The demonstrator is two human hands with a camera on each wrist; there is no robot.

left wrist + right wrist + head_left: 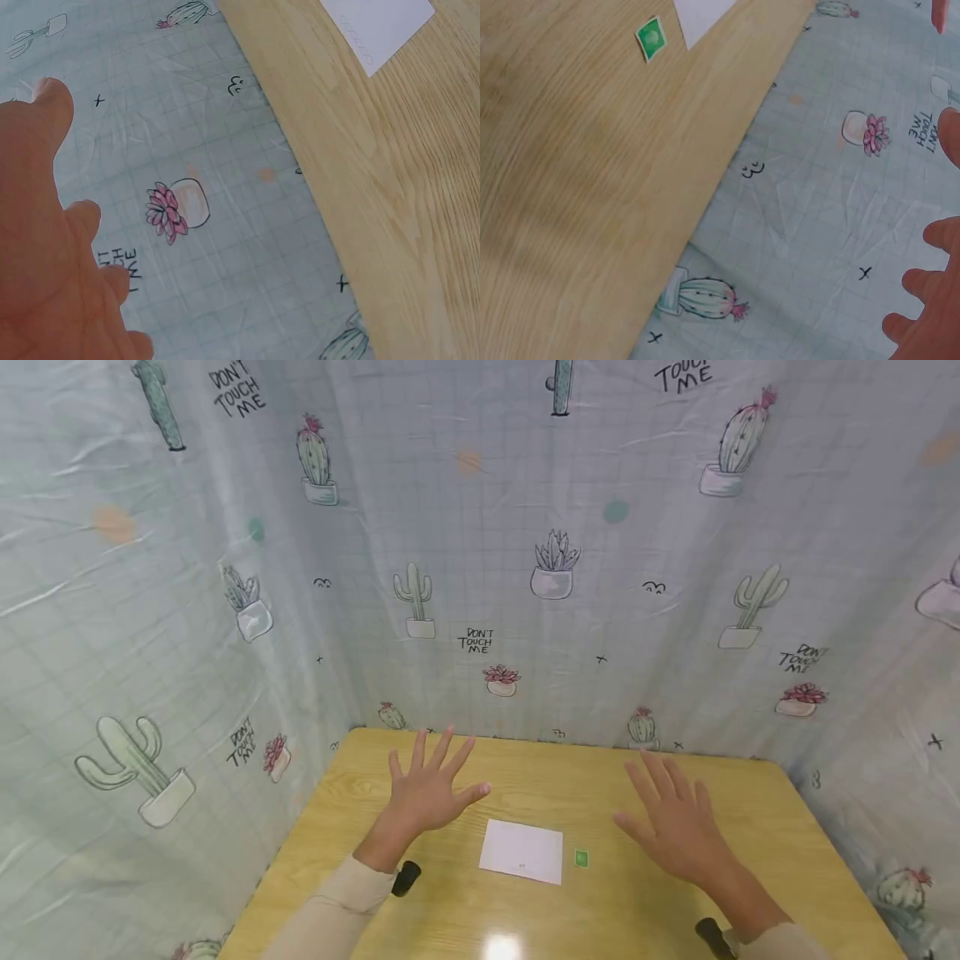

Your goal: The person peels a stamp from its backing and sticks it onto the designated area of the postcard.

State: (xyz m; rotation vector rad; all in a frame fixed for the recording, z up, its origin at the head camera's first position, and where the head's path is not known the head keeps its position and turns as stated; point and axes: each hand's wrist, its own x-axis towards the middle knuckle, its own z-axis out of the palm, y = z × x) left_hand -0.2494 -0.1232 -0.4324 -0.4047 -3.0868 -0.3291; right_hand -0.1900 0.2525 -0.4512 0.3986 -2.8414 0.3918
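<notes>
Two hands and two flat items at a wooden tabletop [555,777], its near edge cut off by the frame. The left hand [429,795], fingers extended and spread wide apart, is raised toward the far-left corner; the right hand [675,822], its fingers extended with narrower gaps and the thumb apart, is raised on the right-edge side. Between them, lying flat midway between the left and right edges, is a white paper [521,852]; a small green piece [582,858] with a pale border lies just beside it, toward the right edge — near, yet not touching. The mark along the paper's near side is too small to read, and the green piece's design is unclear. The wrist views crop both hands and the paper. A patterned cloth [480,535] stands behind the far edge; the sleeves [322,910] and right black wrist device [716,937] run out of frame — partly lost.
</notes>
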